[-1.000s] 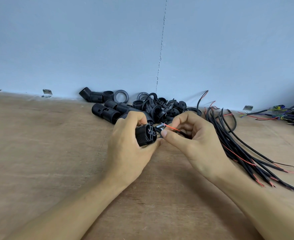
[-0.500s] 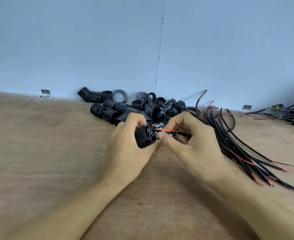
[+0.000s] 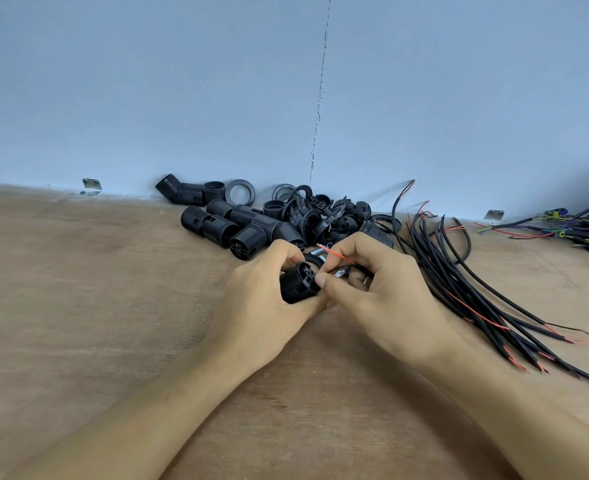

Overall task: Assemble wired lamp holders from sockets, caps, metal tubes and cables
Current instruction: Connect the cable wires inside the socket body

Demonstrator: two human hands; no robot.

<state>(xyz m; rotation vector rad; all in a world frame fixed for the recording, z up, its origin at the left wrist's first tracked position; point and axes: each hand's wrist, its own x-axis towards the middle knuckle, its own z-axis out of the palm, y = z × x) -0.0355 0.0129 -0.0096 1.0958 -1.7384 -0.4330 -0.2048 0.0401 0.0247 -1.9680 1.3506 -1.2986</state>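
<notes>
Now — left hand (image 3: pixel 262 308) grips ribbed black socket (image 3: pixel 298 285) | right hand (image 3: pixel 385 299) pinches thin red wire (image 3: pixel 336 255)

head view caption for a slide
Left hand grips a black socket while the right hand holds a red wire at its end; spare sockets and a cable bundle lie beyond.

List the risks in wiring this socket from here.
The red wire juts up free, away from the socket that the left hand grips; it may miss its terminal or kink. The right hand pinches it near the socket's end, hiding the entry. The loose cable bundle beside that hand might get dragged.
</notes>
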